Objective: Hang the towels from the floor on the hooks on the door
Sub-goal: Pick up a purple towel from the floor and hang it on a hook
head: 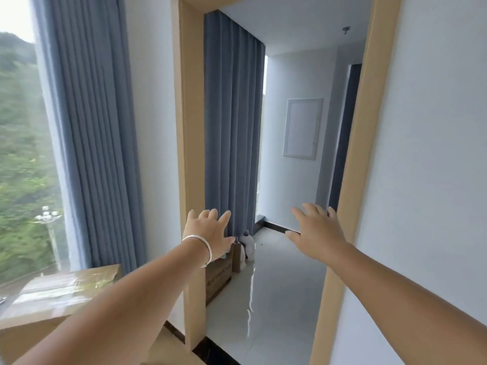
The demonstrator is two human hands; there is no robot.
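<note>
Two bare forearms are stretching forward toward a wood-framed doorway (193,154), the left hand (208,233), wearing a silver bangle (204,250), and the right hand (315,233) both spreading relaxed fingers and holding nothing, apparently reaching ahead while heading through. Neither towels, hooks nor door are showing; grey curtains (232,127) are hanging beyond, far left.

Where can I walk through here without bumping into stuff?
The shiny floor through the doorway is bare in the middle and along the right door frame. The left side is crowded: a wooden crate and a white jug sit against the blue curtain. Both the left hand and right hand are open and hold nothing.
</note>
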